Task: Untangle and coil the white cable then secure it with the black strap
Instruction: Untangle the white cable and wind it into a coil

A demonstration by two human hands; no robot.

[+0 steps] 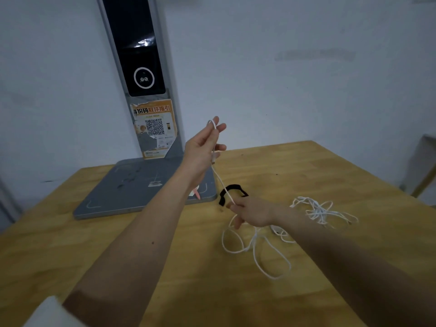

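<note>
The white cable point(256, 241) lies in loose loops and a tangle on the wooden table point(165, 279). My left hand point(204, 147) is raised above the table, and one end of the cable is looped over its fingers. From there a taut stretch runs down to my right hand point(250, 212), which pinches the cable between thumb and fingers just above the tabletop. The black strap point(232, 188) lies curled on the table just behind my right hand, partly crossed by the taut cable. A denser knot of cable point(320, 210) sits to the right of my right wrist.
A grey device with a flat base point(141, 187) and an upright column point(141, 67) carrying a screen and an orange QR sticker stands at the table's back left. A white wall is behind. The table's right edge point(377, 175) drops off near a chair-like shape.
</note>
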